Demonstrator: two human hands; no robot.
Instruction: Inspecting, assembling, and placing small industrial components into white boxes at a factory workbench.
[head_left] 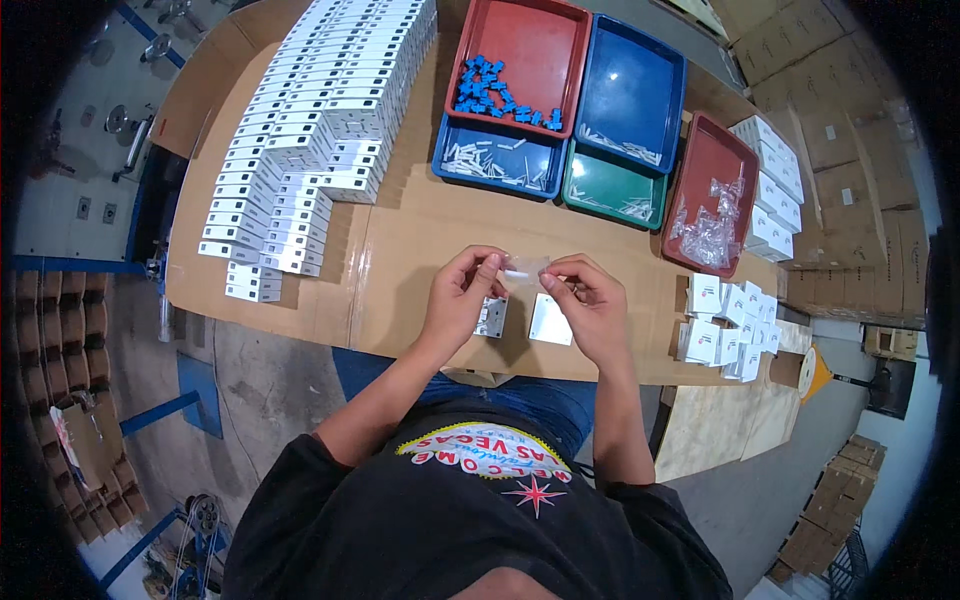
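Observation:
A small clear plastic bag (524, 268) with a white stick-like piece in it is stretched between my two hands, just above the cardboard-covered table. My left hand (466, 290) pinches its left end between thumb and fingers. At the other end, my right hand (590, 298) grips the bag the same way. Below the right hand lies a flat white square piece (549, 322). Partly hidden by my left hand is a pale square piece (491, 318) with holes or small details on it.
Stacked white boxes (300, 150) fill the table's left. At the back stand a red tray (525, 50) of blue parts, blue trays (630, 85) and a green tray (590, 175) of white sticks. A red tray (700, 150) holds clear bags; small white boxes (735, 320) sit right.

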